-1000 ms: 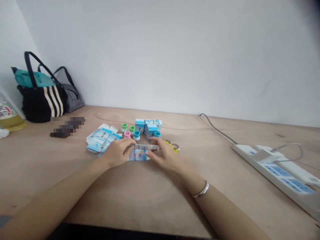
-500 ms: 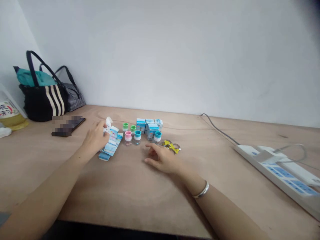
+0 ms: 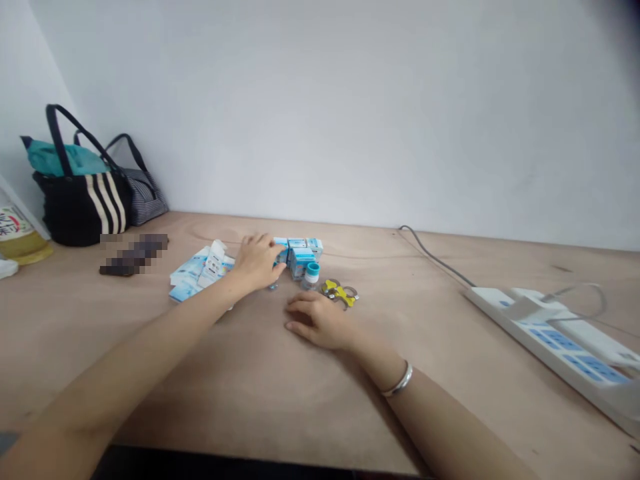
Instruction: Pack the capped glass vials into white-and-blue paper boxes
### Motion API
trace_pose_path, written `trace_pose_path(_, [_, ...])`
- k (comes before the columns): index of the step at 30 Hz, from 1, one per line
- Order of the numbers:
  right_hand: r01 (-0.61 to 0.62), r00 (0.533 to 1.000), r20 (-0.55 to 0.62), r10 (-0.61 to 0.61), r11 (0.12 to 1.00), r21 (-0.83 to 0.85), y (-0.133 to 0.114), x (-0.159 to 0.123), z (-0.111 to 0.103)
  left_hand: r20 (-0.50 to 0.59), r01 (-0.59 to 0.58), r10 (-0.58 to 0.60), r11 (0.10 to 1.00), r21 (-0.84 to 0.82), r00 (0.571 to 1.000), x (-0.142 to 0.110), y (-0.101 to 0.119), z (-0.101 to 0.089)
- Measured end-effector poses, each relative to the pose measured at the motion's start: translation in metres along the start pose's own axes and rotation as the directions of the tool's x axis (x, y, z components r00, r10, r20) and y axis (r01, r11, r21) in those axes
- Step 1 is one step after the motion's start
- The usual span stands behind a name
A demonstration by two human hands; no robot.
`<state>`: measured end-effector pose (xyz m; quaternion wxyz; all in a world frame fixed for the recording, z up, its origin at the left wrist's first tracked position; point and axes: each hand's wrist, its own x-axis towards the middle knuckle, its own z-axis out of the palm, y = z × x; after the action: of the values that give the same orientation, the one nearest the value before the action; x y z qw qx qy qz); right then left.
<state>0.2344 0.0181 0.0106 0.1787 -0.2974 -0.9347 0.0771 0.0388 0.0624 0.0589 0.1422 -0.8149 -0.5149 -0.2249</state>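
My left hand (image 3: 257, 263) reaches over the small clear bottles, its thumb and fingers apart around the spot where they stand. It hides most of them; only a bit of one bottle's base (image 3: 273, 286) shows below the thumb. Just beyond its fingertips stand several small blue-and-white boxes (image 3: 303, 261). My right hand (image 3: 320, 320) rests on the table, fingers loosely bent and thumb apart, holding nothing. A bottle with a blue top (image 3: 311, 273) stands just behind it, beside yellow pieces with dark rings (image 3: 340, 292). Flattened blue-and-white cartons (image 3: 193, 273) lie left of my left hand.
A dark phone (image 3: 135, 255), partly blurred out, lies at the left. Behind it are a black striped bag (image 3: 75, 210), a grey striped bag (image 3: 145, 193) and a bottle of yellow liquid (image 3: 20, 247). A white power strip (image 3: 560, 343) with a grey cable lies at the right.
My left hand has let go of the flattened cartons, which now lie further left, and has moved right over the bottles. My right hand has stayed nearly in place.
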Motion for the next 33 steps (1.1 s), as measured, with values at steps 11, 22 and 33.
trace_pose_path(11, [0.019, 1.000, 0.001, -0.019, 1.000, -0.016, 0.000, 0.001, 0.000, 0.149, -0.131, 0.130, 0.991, -0.006, 0.980, 0.034, 0.031, 0.026])
trace_pose_path(22, [0.021, 1.000, 0.000, -0.021, 1.000, -0.013, 0.001, 0.001, 0.001, 0.137, -0.094, 0.101, 0.994, -0.052, 0.985, 0.032, 0.033, 0.035])
trace_pose_path(33, [0.011, 1.000, 0.024, -0.011, 1.000, -0.020, -0.001, 0.002, 0.000, 0.004, -0.010, 0.011, 0.981, -0.194, 1.000, 0.026, 0.032, 0.017])
